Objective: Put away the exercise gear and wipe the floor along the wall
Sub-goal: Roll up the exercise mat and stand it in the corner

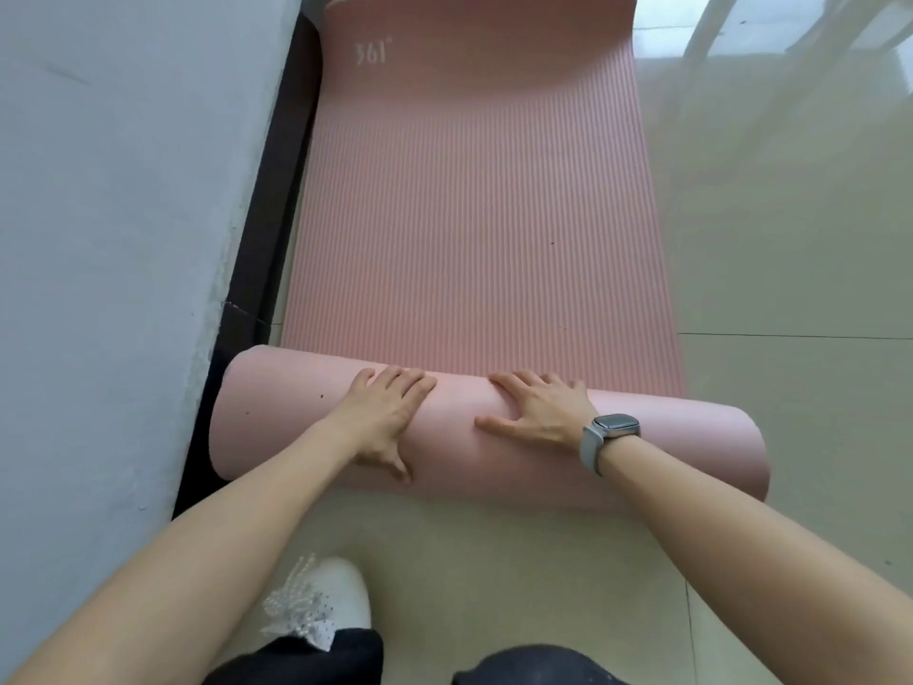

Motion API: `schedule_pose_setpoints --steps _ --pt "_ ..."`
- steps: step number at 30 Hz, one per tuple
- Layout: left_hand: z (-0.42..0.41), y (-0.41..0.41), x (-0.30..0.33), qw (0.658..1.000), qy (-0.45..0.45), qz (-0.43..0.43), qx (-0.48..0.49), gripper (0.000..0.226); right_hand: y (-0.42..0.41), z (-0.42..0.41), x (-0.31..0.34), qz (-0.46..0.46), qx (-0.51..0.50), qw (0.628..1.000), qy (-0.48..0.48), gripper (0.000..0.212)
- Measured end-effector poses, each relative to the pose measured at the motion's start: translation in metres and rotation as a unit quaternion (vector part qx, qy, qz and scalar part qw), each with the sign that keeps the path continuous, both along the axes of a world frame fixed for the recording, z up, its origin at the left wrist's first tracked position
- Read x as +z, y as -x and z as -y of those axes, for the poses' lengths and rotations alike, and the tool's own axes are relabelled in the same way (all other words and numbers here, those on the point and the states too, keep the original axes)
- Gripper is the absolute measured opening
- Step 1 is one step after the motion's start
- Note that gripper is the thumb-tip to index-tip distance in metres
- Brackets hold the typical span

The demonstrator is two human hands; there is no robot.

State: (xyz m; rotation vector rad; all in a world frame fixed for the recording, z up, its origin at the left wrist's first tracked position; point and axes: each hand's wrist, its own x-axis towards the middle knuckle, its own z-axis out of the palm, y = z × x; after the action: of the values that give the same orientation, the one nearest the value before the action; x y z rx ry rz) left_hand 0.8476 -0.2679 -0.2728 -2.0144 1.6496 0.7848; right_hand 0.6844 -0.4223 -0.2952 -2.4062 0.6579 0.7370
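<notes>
My pale tiled floor (790,269) carries the pink mat (474,200), partly rolled; my white shoe (341,590) stands near the roll.

- The wall (113,215) and dark baseboard (257,269) hug the left edge of the pink mat (474,205), so there's only a thin sliver of floor there, pretty tight for a hand.
- The rolled part (494,437) sits across the near end with the left hand (383,420) and right hand (538,412) lying flat on top; its left end nearly touches the baseboard.
- Right of the mat, the tiled floor (790,289) is wide open.
- White chair legs (711,27) stand at the far right corner.
- A white shoe (326,600) sits on the floor just in front of the roll.
</notes>
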Motion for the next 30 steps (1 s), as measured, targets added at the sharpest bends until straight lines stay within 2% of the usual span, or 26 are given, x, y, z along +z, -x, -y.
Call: schedule_pose_setpoints --steps 5,7,9,12,14,17,19,22,23,25,28,30 --pt "0.028 -0.021 -0.005 0.997 -0.07 -0.015 -0.018 0.132 -0.019 0.024 -0.005 -0.066 -0.032 0.996 -0.058 0.079" --pt "0.035 -0.028 -0.016 0.997 -0.077 -0.026 -0.008 0.132 -0.022 0.024 -0.006 -0.057 -0.045 0.997 -0.035 0.077" --pt "0.041 -0.035 -0.025 0.997 -0.058 -0.043 0.007 0.129 -0.021 0.014 -0.003 0.031 -0.051 0.996 0.067 0.064" --pt "0.057 -0.048 -0.024 0.994 -0.051 -0.087 0.046 0.12 -0.006 -0.019 -0.003 0.237 -0.021 0.938 0.252 0.036" --pt "0.069 -0.056 -0.023 0.984 -0.07 -0.136 0.087 0.113 0.014 -0.044 -0.009 0.28 0.041 0.915 0.287 0.042" --pt "0.084 -0.066 -0.021 0.966 -0.107 -0.175 0.16 0.104 0.039 -0.052 -0.02 0.214 0.107 0.927 0.289 0.081" --pt "0.086 -0.072 -0.02 0.955 -0.129 -0.189 0.191 0.095 0.035 -0.039 -0.022 0.177 0.119 0.932 0.294 0.099" --pt "0.078 -0.087 -0.019 0.93 -0.139 -0.247 0.235 0.072 0.016 -0.019 -0.019 0.173 0.147 0.931 0.286 0.103" --pt "0.076 -0.092 -0.021 0.921 -0.137 -0.268 0.246 0.07 0.01 -0.012 -0.019 0.172 0.155 0.932 0.281 0.103" --pt "0.074 -0.096 -0.023 0.918 -0.14 -0.276 0.247 0.08 0.005 -0.008 -0.018 0.154 0.165 0.937 0.267 0.102" --pt "0.082 -0.1 -0.027 0.938 -0.103 -0.252 0.217 0.107 -0.006 -0.001 -0.015 0.121 0.157 0.95 0.24 0.1" --pt "0.086 -0.102 -0.02 0.967 -0.002 -0.192 0.168 0.102 -0.022 0.017 -0.011 0.127 0.148 0.958 0.212 0.096"
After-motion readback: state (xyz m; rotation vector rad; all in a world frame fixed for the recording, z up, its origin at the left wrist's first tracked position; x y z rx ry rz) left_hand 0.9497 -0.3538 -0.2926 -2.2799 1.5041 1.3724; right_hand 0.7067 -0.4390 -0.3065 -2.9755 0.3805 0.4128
